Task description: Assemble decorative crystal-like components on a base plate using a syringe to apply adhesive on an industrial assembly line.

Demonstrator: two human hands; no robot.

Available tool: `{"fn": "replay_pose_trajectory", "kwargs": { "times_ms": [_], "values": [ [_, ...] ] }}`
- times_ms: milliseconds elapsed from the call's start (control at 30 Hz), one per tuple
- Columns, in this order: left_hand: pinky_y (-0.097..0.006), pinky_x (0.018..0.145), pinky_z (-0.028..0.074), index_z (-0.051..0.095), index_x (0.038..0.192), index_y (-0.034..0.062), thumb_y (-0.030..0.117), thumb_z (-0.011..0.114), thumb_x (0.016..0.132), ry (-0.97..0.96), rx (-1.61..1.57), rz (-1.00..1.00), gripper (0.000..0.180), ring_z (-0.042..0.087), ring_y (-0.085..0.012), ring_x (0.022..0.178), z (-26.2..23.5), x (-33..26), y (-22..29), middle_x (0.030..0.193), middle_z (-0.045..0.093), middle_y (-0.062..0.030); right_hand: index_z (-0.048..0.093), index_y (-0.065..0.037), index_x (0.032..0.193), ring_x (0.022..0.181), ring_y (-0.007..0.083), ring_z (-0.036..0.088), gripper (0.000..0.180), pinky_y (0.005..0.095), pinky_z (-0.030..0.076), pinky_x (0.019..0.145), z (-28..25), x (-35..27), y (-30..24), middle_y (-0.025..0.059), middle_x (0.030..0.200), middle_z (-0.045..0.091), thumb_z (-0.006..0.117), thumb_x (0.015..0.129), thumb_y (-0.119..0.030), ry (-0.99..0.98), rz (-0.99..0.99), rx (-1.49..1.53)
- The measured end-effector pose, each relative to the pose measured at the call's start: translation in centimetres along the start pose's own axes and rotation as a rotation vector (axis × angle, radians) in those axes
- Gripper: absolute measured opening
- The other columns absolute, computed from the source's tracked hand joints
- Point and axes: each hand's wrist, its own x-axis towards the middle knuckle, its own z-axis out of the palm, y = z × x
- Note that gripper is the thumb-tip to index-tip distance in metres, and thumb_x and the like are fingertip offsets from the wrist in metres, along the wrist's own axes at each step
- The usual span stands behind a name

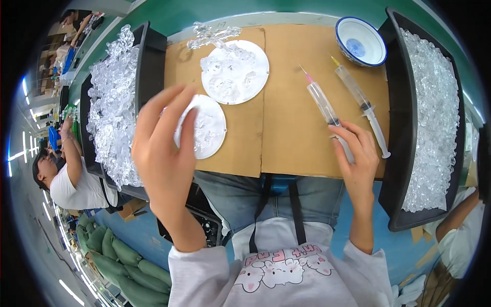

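My right hand point(356, 153) is closed around the plunger end of a clear syringe point(322, 103) with a pink-hubbed needle, which points up and left over the cardboard. My left hand point(166, 135), slightly blurred, hovers at the left edge of a small white plate point(217, 134); its thumb and fingers are bent but apart, with nothing visible between them. Clear plastic pieces lie on that plate and on a larger white plate point(258, 71) behind it. To the right of the held syringe lies a second syringe point(353, 84) with a yellow needle hub.
Black bins point(151, 64) point(401, 128) heaped with clear plastic pieces flank the cardboard point(286, 153). A blue-rimmed bowl point(361, 42) stands at the back right, and a clear branching piece point(212, 35) at the back left. Green sacks point(110, 250) lie at lower left; other people work nearby.
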Motion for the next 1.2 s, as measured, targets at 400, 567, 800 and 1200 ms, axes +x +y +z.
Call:
{"fn": "replay_pose_trajectory", "kwargs": {
  "times_ms": [400, 567, 800, 1200],
  "values": [
    [-0.036, 0.088, 0.047, 0.066, 0.106, 0.0006, -0.003, 0.066, 0.08, 0.056, -0.006, -0.36, 0.026, 0.058, -0.0295, 0.106, 3.5, -16.7, -3.0, 0.114, 0.06, -0.0138, 0.066, -0.008, 0.106, 0.093, 0.0285, 0.061, 0.031, 0.0341, 0.049, 0.079, 1.2, 2.1, -6.1, 0.0095, 0.1, 0.064, 0.072, 0.075, -0.006, -0.065, -0.214, -0.062],
    [-0.044, 0.097, 0.041, 0.061, 0.119, 0.003, 0.002, 0.066, 0.079, 0.01, -0.099, -0.385, 0.04, 0.052, -0.0355, 0.115, 4.7, -17.2, -3.1, 0.12, 0.056, -0.0158, 0.067, -0.006, 0.104, 0.089, 0.0209, 0.062, 0.03, 0.0311, 0.048, 0.074, 6.1, 5.2, -11.9, 0.0082, 0.098, 0.066, 0.075, 0.076, -0.011, -0.247, -0.276, -0.072],
    [-0.048, 0.097, 0.042, 0.059, 0.12, -0.0019, 0.007, 0.067, 0.08, 0.026, -0.156, -0.366, 0.042, 0.05, -0.036, 0.118, 5.4, -17.6, -3.7, 0.122, 0.053, -0.0173, 0.068, -0.007, 0.096, 0.074, 0.0163, 0.063, 0.031, 0.0278, 0.048, 0.065, 10.9, 6.7, -13.6, 0.0042, 0.087, 0.067, 0.08, 0.072, -0.023, -0.228, -0.411, -0.205],
    [-0.052, 0.101, 0.038, 0.06, 0.121, 0.0015, 0.008, 0.066, 0.081, 0.011, -0.204, -0.358, 0.041, 0.049, -0.0323, 0.123, 5.6, -17.9, -4.1, 0.122, 0.053, -0.0143, 0.068, -0.004, 0.092, 0.072, 0.0123, 0.064, 0.025, 0.026, 0.045, 0.061, 11.9, 6.9, -14.9, 0.004, 0.084, 0.069, 0.078, 0.075, -0.018, -0.234, -0.314, -0.224]
  ]
}}
